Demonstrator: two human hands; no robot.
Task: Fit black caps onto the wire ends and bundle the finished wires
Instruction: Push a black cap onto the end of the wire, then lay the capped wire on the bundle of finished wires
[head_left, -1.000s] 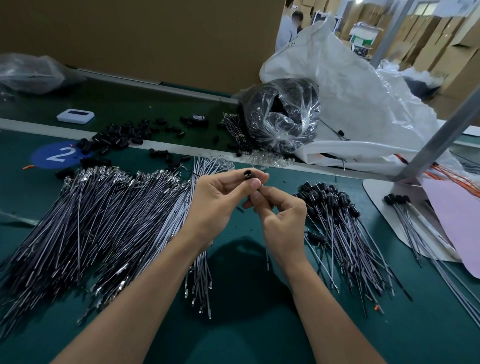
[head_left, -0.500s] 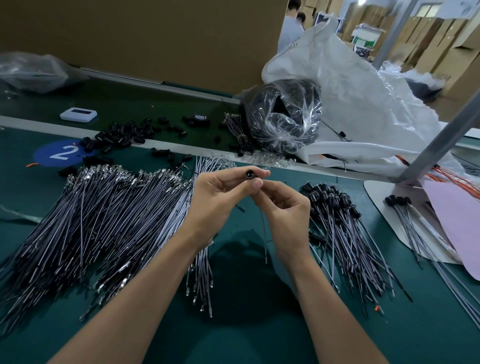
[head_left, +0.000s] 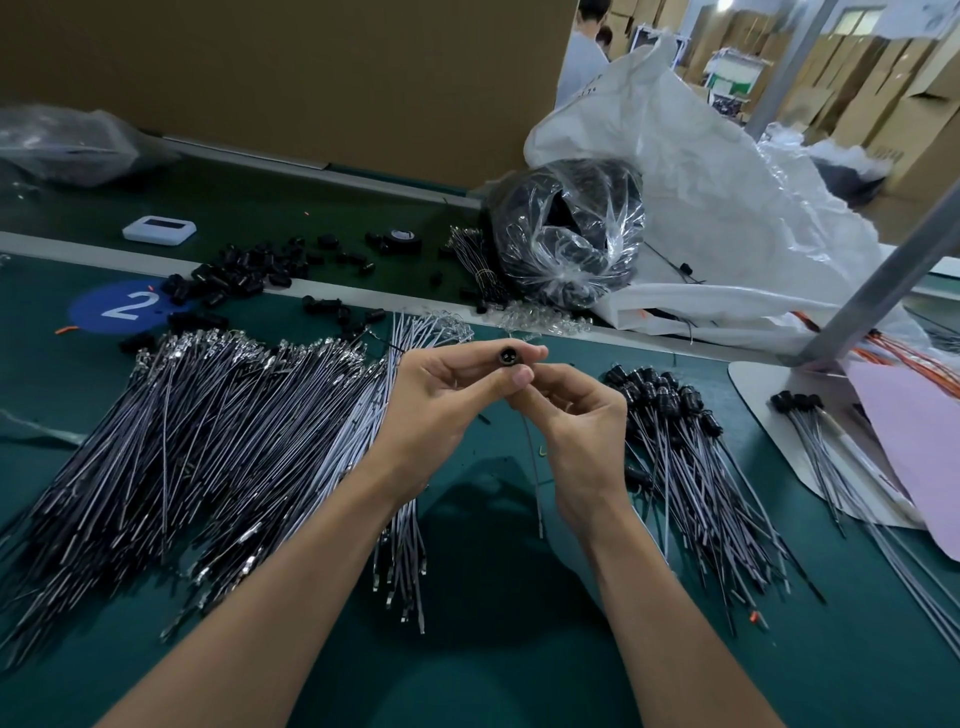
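Cap (head_left: 505, 356) in left hand (head_left: 441, 410), wire (head_left: 535, 467) — top hidden

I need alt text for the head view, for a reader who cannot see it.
Above a green table, the left hand pinches a black cap and the right hand holds a wire. Uncapped wires lie left, capped wires right.

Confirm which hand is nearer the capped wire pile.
Right. The right hand sits just left of the capped wire pile; the left hand lies farther left, past the right.
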